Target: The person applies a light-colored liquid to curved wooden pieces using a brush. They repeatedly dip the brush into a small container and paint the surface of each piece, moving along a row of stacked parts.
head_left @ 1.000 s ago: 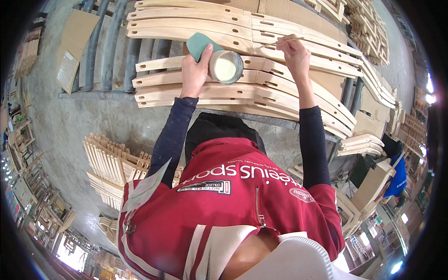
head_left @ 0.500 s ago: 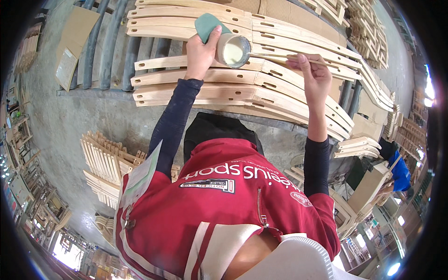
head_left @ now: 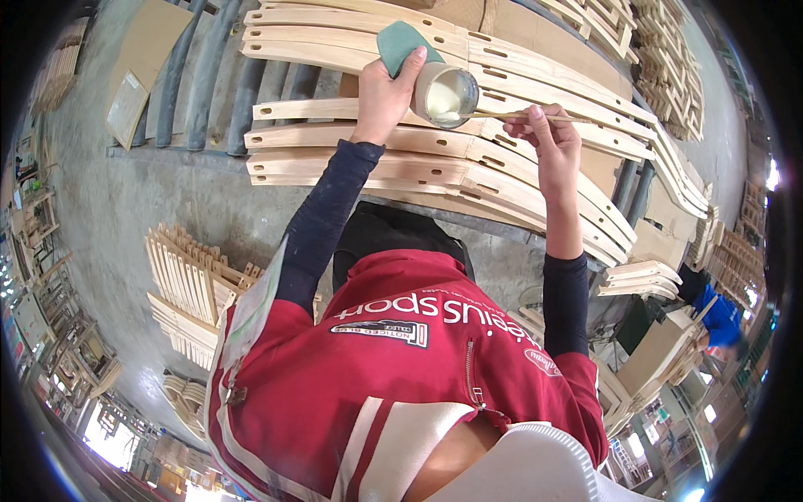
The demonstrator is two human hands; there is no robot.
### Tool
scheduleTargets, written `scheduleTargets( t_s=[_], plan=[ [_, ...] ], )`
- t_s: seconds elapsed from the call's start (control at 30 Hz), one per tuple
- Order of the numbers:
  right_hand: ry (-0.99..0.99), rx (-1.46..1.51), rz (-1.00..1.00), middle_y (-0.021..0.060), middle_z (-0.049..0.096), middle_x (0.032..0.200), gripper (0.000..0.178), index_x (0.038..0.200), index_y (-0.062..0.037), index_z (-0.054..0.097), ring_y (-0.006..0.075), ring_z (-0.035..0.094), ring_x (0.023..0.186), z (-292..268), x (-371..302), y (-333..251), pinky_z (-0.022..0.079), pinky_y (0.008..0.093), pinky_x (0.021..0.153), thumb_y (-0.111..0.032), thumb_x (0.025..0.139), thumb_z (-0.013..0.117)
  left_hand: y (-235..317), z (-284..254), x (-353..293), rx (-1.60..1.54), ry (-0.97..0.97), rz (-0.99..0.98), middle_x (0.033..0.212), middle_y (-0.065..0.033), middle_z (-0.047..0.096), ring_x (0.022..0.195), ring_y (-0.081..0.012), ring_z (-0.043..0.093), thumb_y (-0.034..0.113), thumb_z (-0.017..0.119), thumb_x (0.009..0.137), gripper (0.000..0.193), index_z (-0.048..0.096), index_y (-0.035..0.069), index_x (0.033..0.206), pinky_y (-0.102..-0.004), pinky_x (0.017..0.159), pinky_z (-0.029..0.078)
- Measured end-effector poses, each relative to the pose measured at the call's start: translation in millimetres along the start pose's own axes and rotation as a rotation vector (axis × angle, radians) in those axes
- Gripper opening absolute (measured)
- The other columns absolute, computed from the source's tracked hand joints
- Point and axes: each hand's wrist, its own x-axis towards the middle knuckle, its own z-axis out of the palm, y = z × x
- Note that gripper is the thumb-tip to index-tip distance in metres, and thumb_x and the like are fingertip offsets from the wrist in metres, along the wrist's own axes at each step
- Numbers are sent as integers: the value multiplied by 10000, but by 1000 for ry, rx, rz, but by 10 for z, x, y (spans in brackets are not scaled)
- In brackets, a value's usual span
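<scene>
The person is wearing a red short-sleeved shirt (head_left: 335, 393), which is carrying white lettering (head_left: 443, 305), a rectangular patch (head_left: 385, 332), an oval emblem (head_left: 543, 361) and a short front zipper (head_left: 471, 368). The cream-white collar (head_left: 364, 452) is showing a dark red stripe. Dark navy arm sleeves (head_left: 324, 213) are covering the forearms, the right one ending farther from the wrist. Below the shirt, black legwear (head_left: 397, 234) is appearing.

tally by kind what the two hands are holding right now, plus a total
Round, cloudy-walled container of pale cream-coloured liquid, in the left hand: 1
Flat green pad with rounded corners, also in the left hand: 1
Thin light-brown stick, in the right hand: 1
Total: 3
</scene>
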Motion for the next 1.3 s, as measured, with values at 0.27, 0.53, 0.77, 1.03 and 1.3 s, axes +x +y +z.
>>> scheduleTargets(
  t_s=[0.27, 0.53, 0.77, 1.03, 1.3],
  plan=[
    [49, 235, 85, 193, 702, 966, 180, 1034, 6, 553, 228, 710, 888, 35, 71, 34, 581, 319, 783, -165, 982, 579, -116, 20, 48, -85, 5, -74, 763, -65, 708, 680, -111, 621, 366, 658, 928, 391, 720, -19, 903, -279, 637, 500],
    [39, 175, 203, 208, 691, 990, 197, 1013, -4, 571, 218, 701, 901, -28, 125, 200, 581, 309, 776, -198, 986, 575, -214, 40, 66, -42, 15, -58, 759, -85, 711, 673, -129, 631, 373, 659, 924, 405, 714, -27, 893, -288, 644, 505],
    [210, 166, 79, 196, 692, 986, 248, 1047, 18, 575, 228, 701, 875, -299, 327, 208, 583, 324, 783, -221, 983, 583, -396, -83, -38, -5, 7, -148, 722, -86, 705, 641, -130, 627, 356, 661, 925, 390, 714, -26, 869, -291, 617, 497],
    [458, -444, -171, 153, 720, 820, 302, 986, 66, 602, 176, 718, 779, -594, 741, 574, 575, 269, 704, -235, 962, 620, -294, -208, -253, -160, -16, -259, 821, -40, 704, 736, -94, 598, 329, 662, 932, 360, 707, -28, 932, -268, 681, 483],
    [432, -468, -175, 129, 729, 820, 296, 954, 54, 640, 163, 716, 764, -534, 810, 664, 565, 259, 696, -241, 958, 626, -357, -261, -362, -190, -12, -283, 842, -21, 693, 747, -71, 590, 307, 659, 939, 322, 706, -12, 941, -244, 672, 473]
  ],
)
